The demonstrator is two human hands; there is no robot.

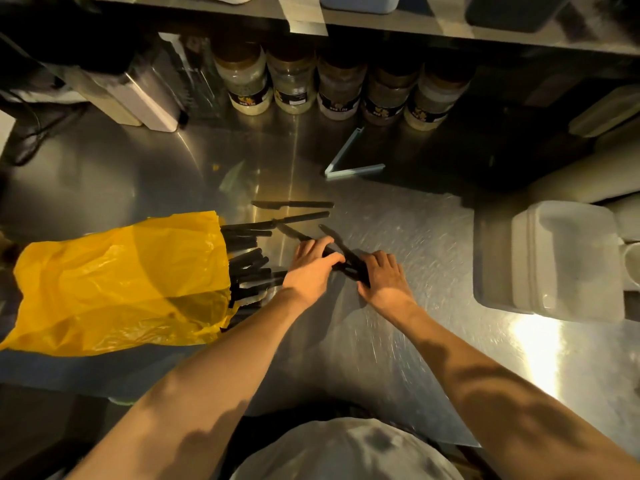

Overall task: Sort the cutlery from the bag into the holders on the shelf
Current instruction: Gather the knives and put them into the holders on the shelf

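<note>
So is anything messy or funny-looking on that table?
Yes. The yellow bag lies on its side, and black cutlery spills from its mouth onto the steel counter. A few loose knives lie scattered at different angles beside it.

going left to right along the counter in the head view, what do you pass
yellow bag → cutlery pile → left hand → right hand → white tub

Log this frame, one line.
stage: gathering; left hand: grips black plastic knives; right hand: holds same knives; yellow plastic bag: black cutlery sticks out
</note>
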